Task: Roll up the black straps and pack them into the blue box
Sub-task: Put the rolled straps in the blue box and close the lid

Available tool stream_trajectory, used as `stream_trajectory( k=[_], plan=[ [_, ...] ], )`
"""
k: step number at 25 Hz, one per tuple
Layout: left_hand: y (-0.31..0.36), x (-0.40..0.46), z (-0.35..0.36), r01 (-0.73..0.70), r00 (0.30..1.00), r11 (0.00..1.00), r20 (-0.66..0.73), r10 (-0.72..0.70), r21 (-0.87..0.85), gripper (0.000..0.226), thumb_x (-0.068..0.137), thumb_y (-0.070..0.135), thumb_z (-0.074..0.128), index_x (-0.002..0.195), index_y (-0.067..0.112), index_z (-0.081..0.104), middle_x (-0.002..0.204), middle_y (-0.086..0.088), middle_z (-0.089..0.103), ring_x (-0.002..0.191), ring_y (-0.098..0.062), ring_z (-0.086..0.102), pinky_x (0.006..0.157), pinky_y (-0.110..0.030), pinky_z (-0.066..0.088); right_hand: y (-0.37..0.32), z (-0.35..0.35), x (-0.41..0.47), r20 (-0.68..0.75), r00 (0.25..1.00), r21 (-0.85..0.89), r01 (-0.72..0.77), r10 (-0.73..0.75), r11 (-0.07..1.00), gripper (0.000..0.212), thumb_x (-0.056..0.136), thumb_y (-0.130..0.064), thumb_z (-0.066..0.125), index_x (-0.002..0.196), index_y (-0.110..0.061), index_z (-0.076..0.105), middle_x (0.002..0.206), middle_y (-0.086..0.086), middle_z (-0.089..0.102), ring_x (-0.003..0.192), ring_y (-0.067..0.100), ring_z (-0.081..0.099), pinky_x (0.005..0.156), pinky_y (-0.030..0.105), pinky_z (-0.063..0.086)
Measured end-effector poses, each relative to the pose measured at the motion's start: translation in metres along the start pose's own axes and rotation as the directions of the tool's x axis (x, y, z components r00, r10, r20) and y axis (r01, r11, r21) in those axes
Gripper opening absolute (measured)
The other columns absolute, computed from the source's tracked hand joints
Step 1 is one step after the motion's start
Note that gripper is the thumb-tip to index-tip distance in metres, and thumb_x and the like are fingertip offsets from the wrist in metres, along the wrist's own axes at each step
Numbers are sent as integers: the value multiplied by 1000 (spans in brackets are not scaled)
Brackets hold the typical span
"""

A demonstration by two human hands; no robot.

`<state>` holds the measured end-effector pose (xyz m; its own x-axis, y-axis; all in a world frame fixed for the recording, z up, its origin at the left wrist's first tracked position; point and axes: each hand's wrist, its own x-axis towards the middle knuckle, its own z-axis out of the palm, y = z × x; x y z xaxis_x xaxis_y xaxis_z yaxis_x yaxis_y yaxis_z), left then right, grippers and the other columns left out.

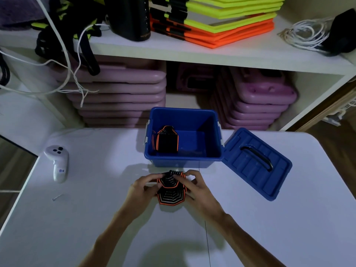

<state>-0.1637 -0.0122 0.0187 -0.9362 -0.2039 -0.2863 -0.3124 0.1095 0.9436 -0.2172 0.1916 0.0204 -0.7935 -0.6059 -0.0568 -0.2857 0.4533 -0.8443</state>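
Both hands, left hand point(143, 186) and right hand point(194, 186), curl around a coiled, orange-edged black strap roll point(171, 193); beyond them sits the glossy plastic blue box point(192, 161).

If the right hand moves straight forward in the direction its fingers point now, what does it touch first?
The right hand points forward and slightly left, its fingers already pinching the rolled strap with the left hand. Beyond that roll, the next thing is probably the near wall of the blue box, though depth is unclear.

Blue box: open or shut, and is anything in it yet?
Open. The blue box has no cover; its lid leans against its right side. One rolled strap stands inside at the left.
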Motion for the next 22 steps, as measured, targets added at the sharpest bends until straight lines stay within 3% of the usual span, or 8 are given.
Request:
stream_trajectory(
  k=[2,5,7,8,11,14,18,22],
  plan=[
    [30,-5,-7,-100,995,989,-12,102,106,27,91,6,60,111,21,70,105,-3,69,79,-19,72,71,-38,60,-14,-22,0,-63,998,71,0,4,998,39,97,-16,56,136,-21,52,127,-14,41,101,-10,51,90,10,45],
    [75,10,-20,-304,910,898,-181,372,317,19,93,14,58,106,21,70,97,8,69,78,-8,66,64,-17,53,-24,-56,15,-192,954,-168,200,-231,965,53,89,-5,65,136,-25,53,137,-3,33,107,-4,47,95,8,40],
    [86,42,-27,-353,811,803,-272,519,480,22,96,19,52,111,16,66,106,2,65,91,-7,61,75,-11,46,-22,-76,37,-215,946,-198,199,-240,960,62,84,6,67,136,-23,53,137,2,35,104,8,54,94,12,45],
    [85,64,-29,-346,794,755,-256,551,557,28,96,23,48,118,13,63,115,-5,63,103,-14,59,86,-17,44,-24,-86,51,-226,947,-241,171,-227,955,64,83,8,67,137,-22,53,135,4,37,100,14,58,93,18,49],
    [68,121,-19,-193,885,660,-161,437,726,49,97,33,41,142,11,42,148,-20,38,137,-37,34,112,-44,31,-10,-103,98,-226,964,-362,53,-142,931,59,82,2,71,136,-18,55,127,11,48,99,27,63,94,40,53],
    [53,143,-12,-126,937,626,-114,329,770,57,100,32,39,150,10,23,160,-19,11,146,-35,19,116,-45,23,4,-96,131,-119,993,-530,-82,22,844,57,85,-1,64,138,-21,51,124,13,46,104,37,60,97,45,50],
    [45,142,-12,-163,935,670,-104,339,724,55,99,28,41,149,7,27,160,-18,7,142,-37,28,112,-47,34,16,-81,163,-115,978,-704,-202,172,681,53,88,7,52,136,-15,44,128,16,37,100,43,60,87,51,54],
    [46,142,-11,-154,939,696,-116,324,702,55,99,30,42,149,12,27,161,-14,6,144,-34,25,113,-43,31,24,-67,181,-151,959,-612,-280,238,740,58,83,18,53,130,-13,38,130,21,30,88,41,63,81,47,54]
  ],
)
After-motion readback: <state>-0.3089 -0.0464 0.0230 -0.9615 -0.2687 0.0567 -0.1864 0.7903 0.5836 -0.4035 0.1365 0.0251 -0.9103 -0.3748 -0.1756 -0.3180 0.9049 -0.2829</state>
